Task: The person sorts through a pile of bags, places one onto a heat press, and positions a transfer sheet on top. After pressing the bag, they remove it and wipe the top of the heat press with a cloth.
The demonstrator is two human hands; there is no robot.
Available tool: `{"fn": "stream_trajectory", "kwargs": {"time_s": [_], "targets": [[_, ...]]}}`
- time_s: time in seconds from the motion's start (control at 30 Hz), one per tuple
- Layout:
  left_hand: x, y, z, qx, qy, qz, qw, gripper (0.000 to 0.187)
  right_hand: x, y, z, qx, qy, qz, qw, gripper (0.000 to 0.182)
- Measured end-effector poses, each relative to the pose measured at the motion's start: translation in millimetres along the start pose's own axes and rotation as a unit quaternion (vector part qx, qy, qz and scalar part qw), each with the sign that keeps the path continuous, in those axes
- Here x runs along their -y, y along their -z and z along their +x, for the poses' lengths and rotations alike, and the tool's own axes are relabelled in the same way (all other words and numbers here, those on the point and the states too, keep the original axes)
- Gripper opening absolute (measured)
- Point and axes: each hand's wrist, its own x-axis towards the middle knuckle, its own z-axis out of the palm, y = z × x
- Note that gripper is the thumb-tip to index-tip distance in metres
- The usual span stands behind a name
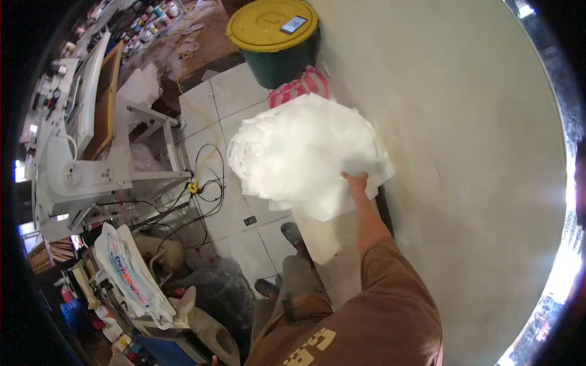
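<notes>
My right hand (356, 182) grips the near edge of a thick stack of white sheets (305, 152), thumb on top. The stack is held up in the air in front of a pale wall (470, 152). My arm in a brown sleeve (390, 287) reaches up to it from the bottom of the view. My left hand is not visible; it may be behind the stack. My legs and feet (292, 235) stand on the tiled floor below the stack.
A green bin with a yellow lid (271, 27) carries a phone (293, 24), with a red-and-white striped cloth (300, 87) beside it. At the left stand a white machine frame (79, 158), cables (207, 177) on the tiles, and a pile of printed bags (131, 277).
</notes>
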Motion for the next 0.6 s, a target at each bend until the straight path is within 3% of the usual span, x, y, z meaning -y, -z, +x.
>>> {"fn": "stream_trajectory", "kwargs": {"time_s": [0.07, 0.1, 0.13, 0.2, 0.23, 0.27, 0.33, 0.37, 0.4, 0.43, 0.47, 0.5, 0.57, 0.6], "targets": [[-20, 15, 2, 0.053, -0.015, 0.033, 0.998, 0.072, -29, -13, 26, 0.14, 0.089, 0.288, 0.943, 0.077], [-35, 25, 5, 0.089, -0.025, 0.052, 0.994, 0.074, -21, -7, 9, 0.135, 0.08, 0.289, 0.944, 0.077], [-53, 34, 10, 0.125, -0.037, 0.07, 0.989, 0.076, -7, -6, -11, 0.121, 0.18, 0.273, 0.937, 0.065], [-108, 57, 21, 0.204, -0.069, 0.108, 0.97, 0.079, 43, 25, -78, 0.01, 0.466, 0.07, 0.882, 0.036], [-143, 70, 27, 0.234, -0.093, 0.114, 0.961, 0.081, 70, 43, -125, -0.021, 0.535, 0.115, 0.836, 0.028], [-193, 84, 26, 0.257, -0.131, 0.089, 0.953, 0.082, 80, 59, -165, -0.046, 0.585, 0.064, 0.807, 0.025], [-289, 105, 19, 0.292, -0.26, -0.117, 0.913, 0.08, 73, 71, -225, 0.108, 0.593, 0.139, 0.786, 0.021], [-325, 103, 23, 0.325, -0.291, -0.249, 0.864, 0.087, 80, 81, -255, 0.044, 0.672, 0.053, 0.737, 0.019], [-361, 101, 27, 0.377, -0.31, -0.386, 0.783, 0.094, 70, 86, -276, 0.051, 0.668, 0.057, 0.74, 0.019], [-396, 99, 31, 0.434, -0.319, -0.493, 0.684, 0.101, 59, 90, -294, 0.07, 0.699, 0.049, 0.71, 0.019], [-425, 105, 41, 0.514, -0.275, -0.572, 0.577, 0.101, 48, 93, -308, 0.09, 0.726, 0.041, 0.681, 0.019], [-456, 116, 40, 0.461, -0.241, -0.639, 0.567, 0.1, 37, 92, -308, 0.095, 0.723, 0.044, 0.683, 0.019], [-481, 106, 81, 0.323, -0.231, -0.626, 0.671, 0.095, 2, 91, -301, 0.109, 0.722, 0.022, 0.683, 0.023], [-488, 91, 118, 0.432, -0.23, -0.628, 0.605, 0.093, -7, 91, -297, 0.112, 0.718, 0.022, 0.686, 0.023]]}}
